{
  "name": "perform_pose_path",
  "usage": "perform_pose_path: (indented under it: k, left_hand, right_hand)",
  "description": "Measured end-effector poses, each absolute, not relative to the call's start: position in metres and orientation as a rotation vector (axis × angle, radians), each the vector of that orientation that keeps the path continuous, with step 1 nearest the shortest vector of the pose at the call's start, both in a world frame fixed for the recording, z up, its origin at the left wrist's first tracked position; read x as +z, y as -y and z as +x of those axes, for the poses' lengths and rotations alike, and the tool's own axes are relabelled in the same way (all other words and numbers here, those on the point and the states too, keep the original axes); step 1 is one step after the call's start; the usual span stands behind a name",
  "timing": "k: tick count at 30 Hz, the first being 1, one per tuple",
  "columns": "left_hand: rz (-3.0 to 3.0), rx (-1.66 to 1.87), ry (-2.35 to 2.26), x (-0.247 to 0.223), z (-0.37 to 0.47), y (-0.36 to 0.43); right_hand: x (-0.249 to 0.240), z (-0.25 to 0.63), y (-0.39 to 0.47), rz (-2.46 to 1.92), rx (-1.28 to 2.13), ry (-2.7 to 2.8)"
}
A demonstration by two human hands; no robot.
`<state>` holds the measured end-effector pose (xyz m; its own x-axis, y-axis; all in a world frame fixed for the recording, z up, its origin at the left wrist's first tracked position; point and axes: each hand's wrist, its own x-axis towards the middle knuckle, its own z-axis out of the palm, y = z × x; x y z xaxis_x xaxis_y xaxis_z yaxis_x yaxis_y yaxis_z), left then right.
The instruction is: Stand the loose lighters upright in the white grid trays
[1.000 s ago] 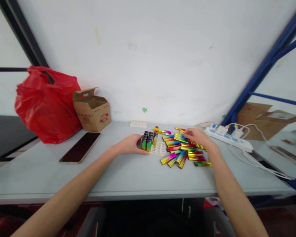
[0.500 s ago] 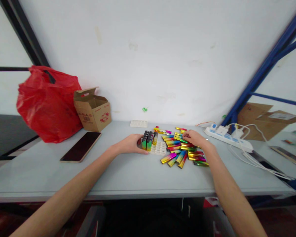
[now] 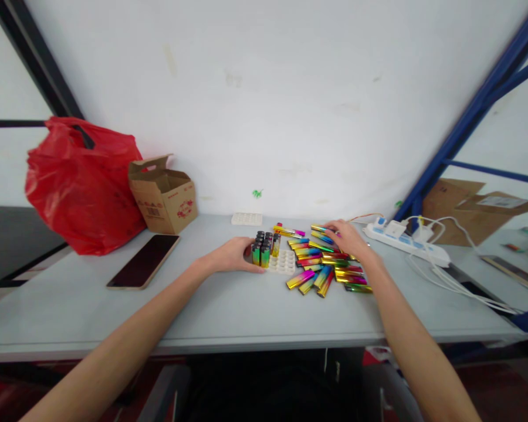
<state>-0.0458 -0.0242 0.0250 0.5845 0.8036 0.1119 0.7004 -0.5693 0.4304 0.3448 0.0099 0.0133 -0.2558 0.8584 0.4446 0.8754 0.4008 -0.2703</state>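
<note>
On a pale grey table (image 3: 229,310) against a white wall, a person's two bare hands reach in. The left hand (image 3: 234,255) curves around the left end of a white tray (image 3: 283,263) with round holes, thumb at the near side, fingers behind; whether it grips the tray, I cannot tell. At that end, a cluster of black-topped lighters (image 3: 263,253) stands upright; the holes to the right show bare. Just right of the tray, shiny rainbow-and-gold loose lighters (image 3: 310,275) lie in a heap. The right hand (image 3: 345,237) is palm down over the heap's far edge, fingertips bent down among them; whether it pinches one, I cannot tell. A second white tray (image 3: 246,218) lies near the wall, and a dark-screened phone (image 3: 144,261) lies to the left.
</note>
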Motion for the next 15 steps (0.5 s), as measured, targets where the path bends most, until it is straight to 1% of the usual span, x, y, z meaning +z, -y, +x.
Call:
perform_pose_path:
  k: [3, 7, 10, 15]
  left_hand:
    - [2.479, 0.408, -1.218, 0.024, -0.046, 0.024]
    - [2.469, 0.42, -1.21, 0.024, -0.046, 0.024]
    - [2.458, 0.424, -1.217, 0.024, -0.046, 0.024]
    - [2.456, 0.446, -1.188, 0.024, -0.046, 0.024]
  right_hand:
    - [0.016, 0.338, -0.008, -1.393, -0.017, 2.031]
    - [0.016, 0.329, -0.005, -1.38, 0.179, 1.885]
    - [0.014, 0.32, -0.005, -1.313, 0.415, 1.717]
    - [0.013, 0.299, -0.006, -0.974, 0.883, 1.254]
